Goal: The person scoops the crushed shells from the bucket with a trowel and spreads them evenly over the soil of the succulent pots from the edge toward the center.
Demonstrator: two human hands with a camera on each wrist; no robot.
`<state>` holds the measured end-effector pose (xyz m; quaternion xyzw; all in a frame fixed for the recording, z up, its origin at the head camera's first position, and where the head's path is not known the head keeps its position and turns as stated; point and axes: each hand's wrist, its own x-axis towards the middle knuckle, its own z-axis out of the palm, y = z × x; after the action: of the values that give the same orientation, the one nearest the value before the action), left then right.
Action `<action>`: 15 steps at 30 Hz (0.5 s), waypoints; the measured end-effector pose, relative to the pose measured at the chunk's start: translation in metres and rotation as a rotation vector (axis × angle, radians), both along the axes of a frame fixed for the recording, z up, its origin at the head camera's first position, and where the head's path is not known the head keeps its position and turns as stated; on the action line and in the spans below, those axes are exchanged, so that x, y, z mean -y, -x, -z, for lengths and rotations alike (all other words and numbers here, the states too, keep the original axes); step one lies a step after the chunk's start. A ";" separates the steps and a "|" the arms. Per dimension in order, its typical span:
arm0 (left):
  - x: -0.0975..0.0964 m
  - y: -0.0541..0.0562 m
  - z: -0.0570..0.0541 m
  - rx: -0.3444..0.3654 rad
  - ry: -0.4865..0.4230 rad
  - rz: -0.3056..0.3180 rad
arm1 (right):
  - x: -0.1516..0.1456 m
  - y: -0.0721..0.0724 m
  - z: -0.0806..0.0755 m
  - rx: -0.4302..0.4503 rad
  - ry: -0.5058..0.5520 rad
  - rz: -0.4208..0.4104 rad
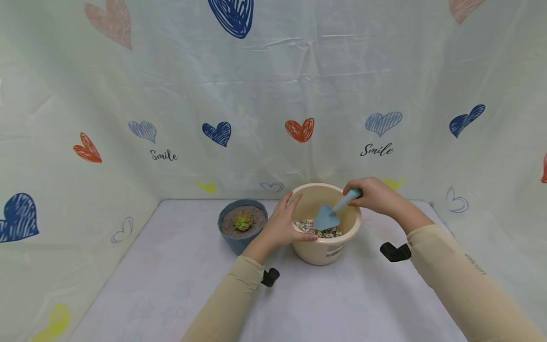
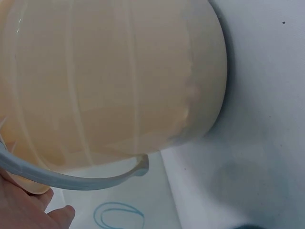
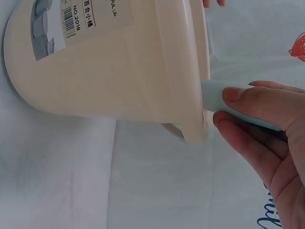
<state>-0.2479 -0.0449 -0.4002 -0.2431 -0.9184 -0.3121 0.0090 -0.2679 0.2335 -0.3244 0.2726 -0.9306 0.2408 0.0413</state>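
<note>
A cream plastic bucket (image 1: pixel 314 255) stands upright on the table with a layer of speckled, multicoloured granules (image 1: pixel 305 225) low inside. My left hand (image 1: pixel 279 228) holds the bucket's left rim, thumb along the front edge and fingers spread toward the back. The bucket's grey handle (image 2: pixel 71 182) crosses in front of those fingers in the left wrist view. With thumb and fingers, my right hand (image 1: pixel 372 194) grips the light blue handle of a small trowel (image 1: pixel 326 218). Its blade points down and left inside the bucket, overlapping the granules in the head view.
Left of the bucket, close to my left wrist, sits a blue pot (image 1: pixel 237 244) of brownish soil with a green succulent (image 1: pixel 243 221). A pale cloth covers the table (image 1: pixel 171 285). Behind it hangs a white curtain (image 1: pixel 256 85) printed with hearts.
</note>
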 end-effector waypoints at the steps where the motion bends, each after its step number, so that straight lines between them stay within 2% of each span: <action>1: 0.000 0.000 0.000 0.000 0.000 0.000 | 0.000 0.001 0.000 -0.001 0.003 0.009; 8: 0.000 0.000 0.001 0.011 -0.015 -0.001 | 0.004 0.007 0.003 -0.019 -0.011 0.067; 15: 0.001 0.000 0.001 0.022 -0.023 -0.002 | 0.011 0.013 0.016 -0.046 -0.045 0.030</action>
<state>-0.2482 -0.0457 -0.4009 -0.2385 -0.9151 -0.3251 0.0019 -0.2804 0.2223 -0.3407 0.2652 -0.9385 0.2127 0.0603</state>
